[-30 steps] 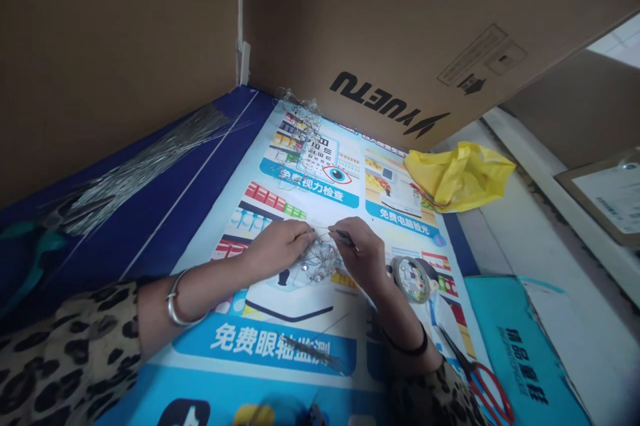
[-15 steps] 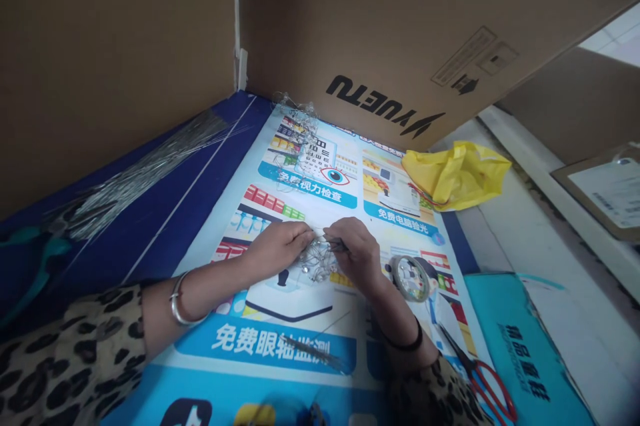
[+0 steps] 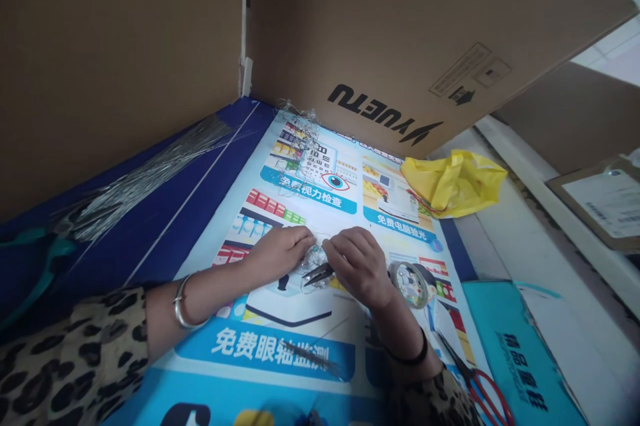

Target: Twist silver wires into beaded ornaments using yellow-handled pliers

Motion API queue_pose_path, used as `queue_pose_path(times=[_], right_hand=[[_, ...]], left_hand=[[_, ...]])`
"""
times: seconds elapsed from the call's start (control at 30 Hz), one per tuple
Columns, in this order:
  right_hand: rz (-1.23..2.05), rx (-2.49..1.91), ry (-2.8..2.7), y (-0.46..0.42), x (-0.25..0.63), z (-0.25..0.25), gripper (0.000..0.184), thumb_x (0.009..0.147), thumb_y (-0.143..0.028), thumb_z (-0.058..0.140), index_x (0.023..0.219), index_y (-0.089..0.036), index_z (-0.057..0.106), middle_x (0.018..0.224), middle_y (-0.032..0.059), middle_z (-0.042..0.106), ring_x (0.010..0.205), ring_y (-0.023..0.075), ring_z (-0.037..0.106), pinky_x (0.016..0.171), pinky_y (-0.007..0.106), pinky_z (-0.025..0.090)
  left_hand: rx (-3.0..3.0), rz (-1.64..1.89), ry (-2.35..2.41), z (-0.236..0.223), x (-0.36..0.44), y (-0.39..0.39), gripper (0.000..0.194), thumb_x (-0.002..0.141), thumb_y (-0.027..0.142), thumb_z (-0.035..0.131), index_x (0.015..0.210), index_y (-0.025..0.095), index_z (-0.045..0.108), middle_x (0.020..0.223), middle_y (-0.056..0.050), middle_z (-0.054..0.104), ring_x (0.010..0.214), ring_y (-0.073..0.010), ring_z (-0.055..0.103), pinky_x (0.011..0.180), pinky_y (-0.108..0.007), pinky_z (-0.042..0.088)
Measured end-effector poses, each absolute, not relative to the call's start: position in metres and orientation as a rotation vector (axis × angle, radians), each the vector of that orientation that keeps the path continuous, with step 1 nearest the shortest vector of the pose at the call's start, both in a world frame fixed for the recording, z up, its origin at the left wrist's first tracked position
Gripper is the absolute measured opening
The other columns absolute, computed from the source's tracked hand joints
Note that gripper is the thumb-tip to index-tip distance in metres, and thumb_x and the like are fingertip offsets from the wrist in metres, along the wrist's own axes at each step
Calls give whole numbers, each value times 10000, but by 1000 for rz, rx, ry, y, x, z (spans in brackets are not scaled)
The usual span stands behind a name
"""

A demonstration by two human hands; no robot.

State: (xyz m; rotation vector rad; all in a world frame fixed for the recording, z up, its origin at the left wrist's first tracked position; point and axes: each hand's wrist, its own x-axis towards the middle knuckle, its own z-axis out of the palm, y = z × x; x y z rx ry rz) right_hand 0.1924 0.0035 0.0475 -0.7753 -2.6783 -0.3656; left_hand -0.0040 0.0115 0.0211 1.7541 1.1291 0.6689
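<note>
My left hand (image 3: 280, 251) rests on the printed poster (image 3: 300, 306) with its fingers pinched on a small tangle of thin wire with clear beads (image 3: 314, 259). My right hand (image 3: 357, 265) is closed round small dark pliers (image 3: 318, 273), whose tips point left and down under the wire piece. Both hands meet at the middle of the poster. I wear a silver bangle on the left wrist and a black band on the right.
A bundle of straight silver wires (image 3: 145, 173) lies on the blue surface at left. A finished wire tangle (image 3: 299, 121) sits by the cardboard wall (image 3: 400, 26). A yellow plastic bag (image 3: 453, 179), a tape roll (image 3: 411, 283) and red-handled scissors (image 3: 477, 383) lie at right.
My right hand has turned, and the pliers' tips now point down-left below the wire piece instead of along its top. The left hand has hardly moved.
</note>
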Motion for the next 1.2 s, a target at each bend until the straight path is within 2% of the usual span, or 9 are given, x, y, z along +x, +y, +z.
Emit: queue_pose_path(times=[0.3, 0.53, 0.7, 0.93, 1.2], right_hand=[[-306, -857, -2783, 3, 191, 58, 136, 862, -121, 469, 895, -169, 591, 822, 67, 620, 851, 189, 519, 760, 345, 417], [-70, -959, -2609, 6, 193, 51, 201, 802, -73, 454, 890, -192, 592, 876, 60, 637, 874, 190, 534, 795, 350, 424], [118, -1029, -2419, 10, 193, 47, 204, 758, -58, 477, 847, -193, 602, 835, 50, 648, 830, 183, 554, 775, 332, 440], [241, -1195, -2302, 12, 190, 43, 84, 805, -173, 547, 786, -196, 625, 789, 52, 655, 763, 178, 580, 695, 293, 460], [370, -1367, -2193, 12, 185, 41, 89, 795, -229, 574, 721, -200, 613, 763, 43, 646, 746, 173, 587, 672, 280, 453]], left_hand=[[1849, 641, 1173, 19, -4, 13, 286, 894, 298, 393, 663, 189, 521, 574, 24, 558, 582, -143, 527, 556, -243, 322], [1865, 647, 1160, 17, -5, 13, 286, 896, 304, 382, 669, 186, 510, 560, 32, 541, 575, -136, 514, 546, -231, 315], [1868, 654, 1152, 17, -4, 12, 266, 883, 279, 393, 671, 183, 521, 580, 25, 554, 583, -133, 522, 550, -230, 324], [1803, 650, 1129, 16, -5, 13, 223, 860, 303, 433, 744, 194, 589, 602, 31, 584, 591, -131, 534, 550, -222, 339], [1714, 685, 1033, 12, -3, 12, 148, 773, 327, 566, 742, 183, 574, 628, 49, 517, 583, -94, 464, 534, -195, 328]])
